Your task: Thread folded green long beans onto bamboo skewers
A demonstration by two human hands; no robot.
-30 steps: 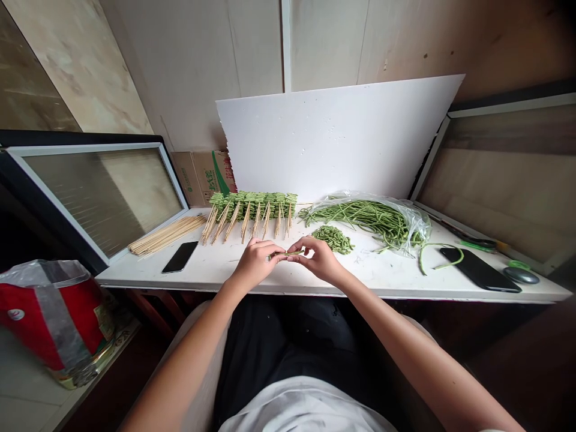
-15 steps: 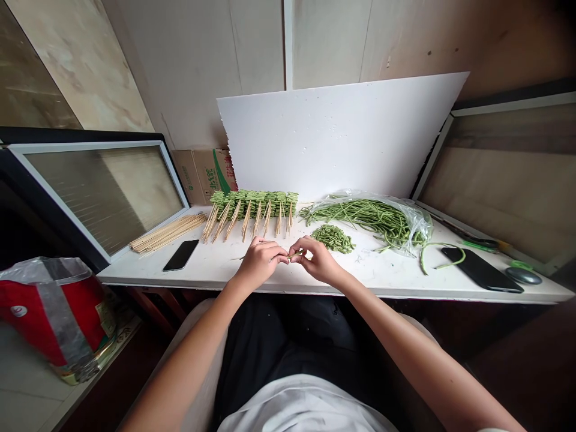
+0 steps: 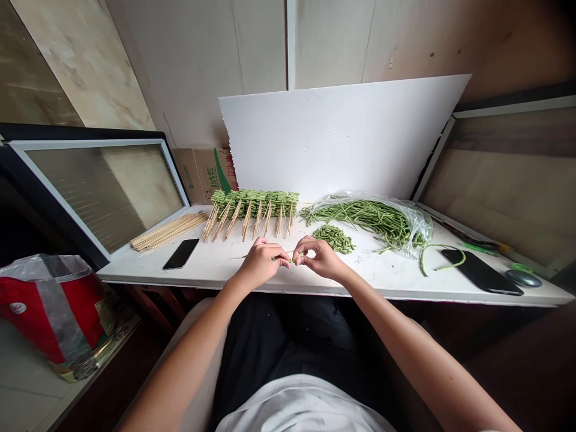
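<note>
My left hand (image 3: 262, 262) is closed in a pinch over the front of the table, with a bit of green bean (image 3: 272, 258) showing among its fingers. A thin pale strip (image 3: 238, 257) appears just left of this hand; I cannot tell whether it is held or lies on the table. Close beside it, my right hand (image 3: 318, 258) pinches a short green bean piece (image 3: 297, 257) between thumb and forefinger. The fingertips of both hands nearly meet. Behind my right hand is a heap of cut bean pieces (image 3: 333, 238).
Bean skewers (image 3: 254, 204) are stacked at the back, sticks toward me. Loose bamboo skewers (image 3: 168, 233) and a phone (image 3: 180, 254) lie left. Long beans (image 3: 369, 217) fill a clear bag at right, near another phone (image 3: 482, 273) and a mouse (image 3: 523, 276). A white board (image 3: 342, 138) stands behind.
My right hand has shifted slightly right, and its fingertips sit a little farther from my left hand's. Less green shows between the hands. The things on the table have not moved.
</note>
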